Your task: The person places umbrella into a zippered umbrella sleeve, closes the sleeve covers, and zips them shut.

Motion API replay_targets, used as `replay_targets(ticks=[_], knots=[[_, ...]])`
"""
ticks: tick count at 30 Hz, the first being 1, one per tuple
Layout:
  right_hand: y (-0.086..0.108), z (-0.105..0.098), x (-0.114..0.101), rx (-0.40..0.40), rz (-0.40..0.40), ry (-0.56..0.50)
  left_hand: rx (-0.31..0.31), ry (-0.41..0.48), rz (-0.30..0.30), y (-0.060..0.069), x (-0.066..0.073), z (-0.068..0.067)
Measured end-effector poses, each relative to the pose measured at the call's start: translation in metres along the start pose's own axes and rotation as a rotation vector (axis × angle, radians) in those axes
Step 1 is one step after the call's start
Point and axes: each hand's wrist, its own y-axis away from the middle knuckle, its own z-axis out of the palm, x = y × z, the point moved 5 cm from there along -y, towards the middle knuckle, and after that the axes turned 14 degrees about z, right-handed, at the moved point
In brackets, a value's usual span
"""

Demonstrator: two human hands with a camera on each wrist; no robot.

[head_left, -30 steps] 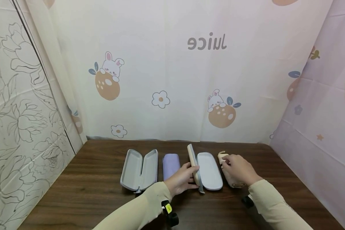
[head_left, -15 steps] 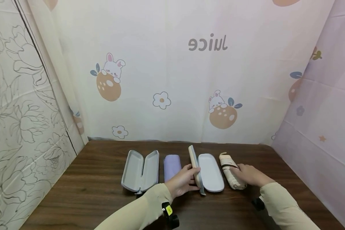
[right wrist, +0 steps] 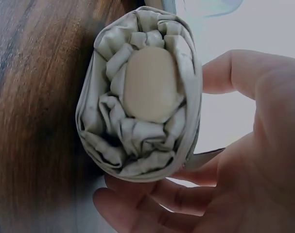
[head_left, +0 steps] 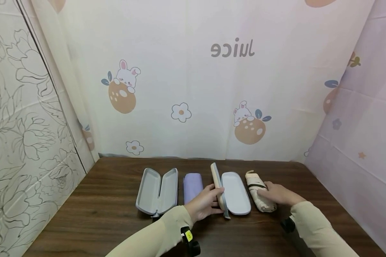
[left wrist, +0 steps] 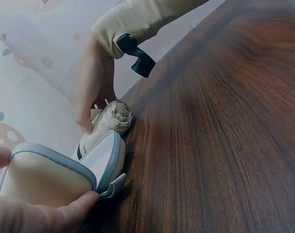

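My left hand [head_left: 202, 203] holds the raised beige lid [head_left: 216, 182] of an open zip case, thumb on one side and fingers on the other. The case's white-lined half [head_left: 236, 194] lies flat on the table beside it. In the left wrist view, the grey zipper edge and a zipper-end tab [left wrist: 113, 187] show near my fingertip. To the right lies a folded compact umbrella [head_left: 258, 200], cream with a dark strap. My right hand [head_left: 280, 194] grips it from its right side. The right wrist view shows the umbrella's pleated end [right wrist: 149, 87] between thumb and fingers.
A lilac folded bundle [head_left: 192, 185] lies left of my left hand, partly behind it. Further left, a grey case [head_left: 148, 191] stands open. The wooden table [head_left: 99, 214] ends at a printed curtain [head_left: 154, 89] behind.
My right hand has drawn back from the umbrella's far, strap area to its right side, so the dark strap is now uncovered. The left hand keeps the lid in place.
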Motion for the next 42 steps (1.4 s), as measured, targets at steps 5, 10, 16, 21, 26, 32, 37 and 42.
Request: replay_targets(ticks=[5,10,16,21,26,32,37,42], knots=[[0.001,-0.001,-0.002,-0.005,0.009,-0.067,-0.005,0.000,0.002,0.000,0.000,0.001],[0.002,-0.001,-0.002,-0.002,0.026,-0.111,-0.007,-0.003,0.003,0.000,-0.001,0.000],[-0.002,0.003,0.000,0.007,0.031,-0.143,-0.009,-0.005,0.001,0.001,0.000,0.000],[-0.005,0.006,0.001,-0.011,0.042,-0.197,-0.005,-0.014,0.003,0.000,-0.001,-0.001],[-0.003,0.007,0.000,-0.029,0.024,-0.276,-0.005,-0.019,0.001,0.000,-0.001,-0.001],[0.000,0.005,0.003,0.015,0.010,-0.299,-0.008,-0.016,-0.001,0.001,-0.001,0.000],[0.003,-0.004,0.005,0.053,0.026,-0.274,-0.015,-0.010,-0.002,0.001,0.000,0.000],[0.008,-0.009,0.000,0.030,0.040,-0.380,-0.016,-0.011,-0.002,0.000,0.000,0.000]])
